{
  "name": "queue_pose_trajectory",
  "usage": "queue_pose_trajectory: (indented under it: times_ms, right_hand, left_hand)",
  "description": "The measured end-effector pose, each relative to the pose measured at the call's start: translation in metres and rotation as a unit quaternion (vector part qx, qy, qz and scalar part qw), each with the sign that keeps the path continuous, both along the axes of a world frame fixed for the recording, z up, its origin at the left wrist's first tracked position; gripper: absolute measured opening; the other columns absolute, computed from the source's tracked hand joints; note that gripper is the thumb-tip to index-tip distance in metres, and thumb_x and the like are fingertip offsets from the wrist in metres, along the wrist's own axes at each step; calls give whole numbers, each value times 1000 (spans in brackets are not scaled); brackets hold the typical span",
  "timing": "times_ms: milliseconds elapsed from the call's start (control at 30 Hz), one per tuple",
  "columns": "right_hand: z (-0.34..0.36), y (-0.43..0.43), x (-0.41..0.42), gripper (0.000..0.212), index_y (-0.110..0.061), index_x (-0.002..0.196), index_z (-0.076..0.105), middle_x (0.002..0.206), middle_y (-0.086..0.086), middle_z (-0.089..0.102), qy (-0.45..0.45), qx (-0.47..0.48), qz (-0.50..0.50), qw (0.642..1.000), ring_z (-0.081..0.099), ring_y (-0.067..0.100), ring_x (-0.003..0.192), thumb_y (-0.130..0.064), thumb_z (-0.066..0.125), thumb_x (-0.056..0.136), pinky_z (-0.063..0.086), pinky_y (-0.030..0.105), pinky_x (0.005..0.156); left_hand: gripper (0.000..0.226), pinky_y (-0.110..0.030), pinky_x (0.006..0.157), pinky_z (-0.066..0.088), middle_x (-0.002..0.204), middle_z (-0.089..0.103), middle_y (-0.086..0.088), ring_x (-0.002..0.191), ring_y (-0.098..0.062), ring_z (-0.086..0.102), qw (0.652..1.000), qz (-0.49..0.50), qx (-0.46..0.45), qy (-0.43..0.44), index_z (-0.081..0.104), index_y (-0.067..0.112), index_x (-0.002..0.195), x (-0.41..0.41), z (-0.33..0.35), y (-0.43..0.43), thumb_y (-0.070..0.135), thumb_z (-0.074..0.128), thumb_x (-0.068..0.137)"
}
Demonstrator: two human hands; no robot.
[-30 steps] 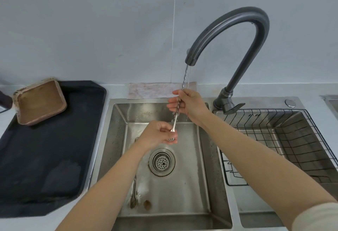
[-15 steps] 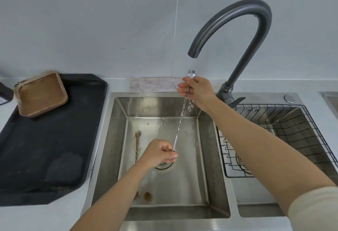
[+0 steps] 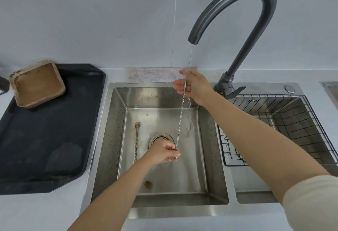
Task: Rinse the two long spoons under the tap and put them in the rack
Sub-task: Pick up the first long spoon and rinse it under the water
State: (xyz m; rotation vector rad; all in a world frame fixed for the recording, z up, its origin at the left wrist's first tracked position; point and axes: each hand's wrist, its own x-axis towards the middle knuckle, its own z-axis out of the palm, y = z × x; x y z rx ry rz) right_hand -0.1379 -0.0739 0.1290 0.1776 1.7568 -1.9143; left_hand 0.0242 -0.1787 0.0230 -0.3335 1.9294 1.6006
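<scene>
A long twisted silver spoon hangs nearly upright over the sink. My right hand grips its top end under the thin water stream from the dark tap. My left hand grips its bottom end above the drain. A second long spoon, stained brown, lies flat on the sink floor to the left of the drain, partly hidden by my left forearm. The black wire rack sits in the right basin, with no spoon in it.
A black tray lies on the counter at the left with a brown square dish on its far corner. A cloth lies behind the sink. A brown stain marks the sink floor.
The spoon has been drawn out between my hands: the right hand rose toward the spout, the left hand sank toward the drain. The second spoon came into view on the sink floor.
</scene>
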Motion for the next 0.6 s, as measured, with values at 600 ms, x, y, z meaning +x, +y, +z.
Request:
queue_pose_trajectory:
  times_ms: [600]
  right_hand:
    - [-70, 29, 68, 19, -8, 86, 48, 64, 11, 50, -70, 249, 161, 952, 48, 17, 47, 5, 36, 92, 46, 24, 46]
  left_hand:
    - [32, -14, 50, 46, 39, 58, 10, 43, 1, 55, 998, -4, -56, 22, 56, 16, 51, -3, -28, 22, 2, 64, 79]
